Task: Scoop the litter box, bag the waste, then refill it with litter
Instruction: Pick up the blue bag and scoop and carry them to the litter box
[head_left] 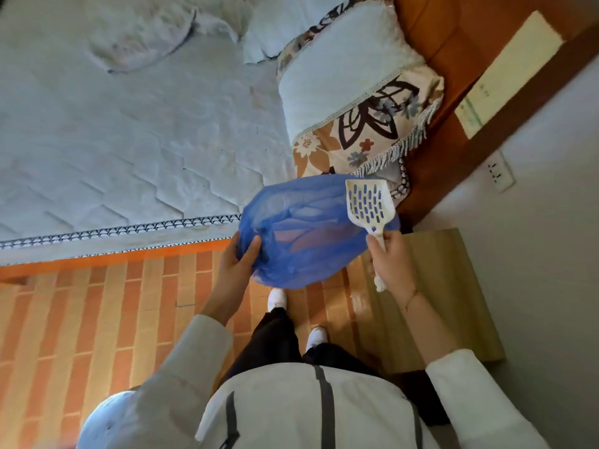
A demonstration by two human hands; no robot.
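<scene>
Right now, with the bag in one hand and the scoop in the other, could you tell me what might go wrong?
1. The left hand grips the blue bag at one edge only, so its mouth may sag shut and waste could miss it.
2. The right hand holds the slotted scoop over the bag close to the mattress and pillows; litter sifting through the slots might land on the bedding.

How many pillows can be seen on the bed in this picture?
2. One pale blue pillow lies at the top edge of the view. A larger pillow lies in front of it on the patterned fringed blanket, near the headboard. Others may be out of frame.
</scene>
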